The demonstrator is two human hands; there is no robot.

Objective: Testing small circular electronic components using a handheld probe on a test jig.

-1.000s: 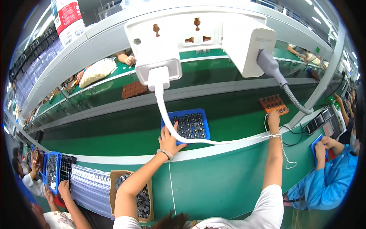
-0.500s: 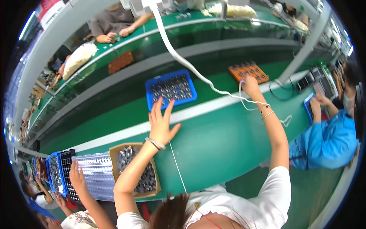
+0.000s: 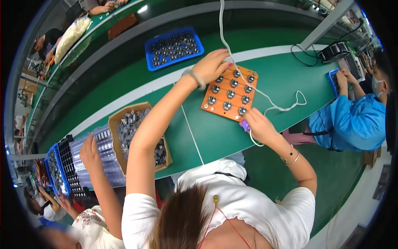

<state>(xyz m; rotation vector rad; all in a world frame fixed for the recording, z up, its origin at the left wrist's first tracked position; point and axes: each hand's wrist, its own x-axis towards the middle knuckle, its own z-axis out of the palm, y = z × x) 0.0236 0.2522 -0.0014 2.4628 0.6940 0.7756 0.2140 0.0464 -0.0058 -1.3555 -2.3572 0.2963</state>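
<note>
An orange board (image 3: 224, 95) with several round metal parts set in rows lies on the green table before me. My left hand (image 3: 209, 68) grips its far left edge, thumb on the near side and fingers beyond. At the board's near right corner, my right hand (image 3: 262, 128) is closed around a small purple piece (image 3: 244, 125). A thin white cord loops below that hand; whether it joins the purple piece is hard to tell. The right fingertips touch or nearly touch the board's corner. Hanging across the board is a white cable (image 3: 265, 96).
Beyond the pale rail, a blue tray (image 3: 150, 64) of metal parts sits on the green belt. A cardboard box (image 3: 118, 153) of grey parts and clear plastic trays (image 3: 85, 159) stand at left, beside a co-worker's hand. Another co-worker in blue (image 3: 348, 124) sits at right.
The orange board has come from across the rail to the near table. My left hand has left the blue tray's side and taken the board's edge; my right hand has come nearer.
</note>
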